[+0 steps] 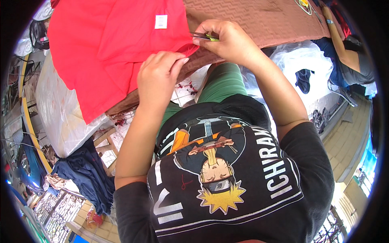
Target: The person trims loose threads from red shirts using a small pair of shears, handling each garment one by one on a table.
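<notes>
A red garment (121, 44) is spread over the brown-covered table and hangs past its near edge. A white label (161, 22) sits on it. My left hand (157, 75) pinches the garment's edge between thumb and fingers. Just right of it, my right hand (233, 40) is closed around small thread snips (206, 37) with dark blades and a yellow-green part. The blades point left, close over the garment's right edge. A few loose threads seem to show at the edge between my hands.
The patterned brown cloth (259, 18) runs to the far right, where another person's arm (338, 36) rests. Clear plastic bags (304, 60) lie right of my legs. Plastic-wrapped stuff (60, 109) and dark blue cloth (87, 172) are at left.
</notes>
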Demonstrator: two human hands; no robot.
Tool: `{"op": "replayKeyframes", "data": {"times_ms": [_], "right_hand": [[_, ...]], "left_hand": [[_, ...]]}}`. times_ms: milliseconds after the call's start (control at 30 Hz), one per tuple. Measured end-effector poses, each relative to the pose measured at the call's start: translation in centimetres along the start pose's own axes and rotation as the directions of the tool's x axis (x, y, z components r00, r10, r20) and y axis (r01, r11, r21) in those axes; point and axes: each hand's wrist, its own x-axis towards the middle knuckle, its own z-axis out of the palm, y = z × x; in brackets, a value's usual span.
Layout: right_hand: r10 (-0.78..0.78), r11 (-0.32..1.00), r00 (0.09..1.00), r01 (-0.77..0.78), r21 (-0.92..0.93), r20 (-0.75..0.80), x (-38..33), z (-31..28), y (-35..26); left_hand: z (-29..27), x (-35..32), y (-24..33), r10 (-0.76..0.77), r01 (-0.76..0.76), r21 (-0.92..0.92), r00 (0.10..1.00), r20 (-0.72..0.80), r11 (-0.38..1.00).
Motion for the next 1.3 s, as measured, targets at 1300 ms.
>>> {"op": "replayKeyframes", "data": {"times_ms": [1300], "right_hand": [[0.085,0.996,0.996,-0.085,0.003,-0.036,2.1,1.8,2.0]], "left_hand": [[-3.2,3.7,-6.3,0.085,-0.058,0.248,0.992,-0.098,0.967]]}}
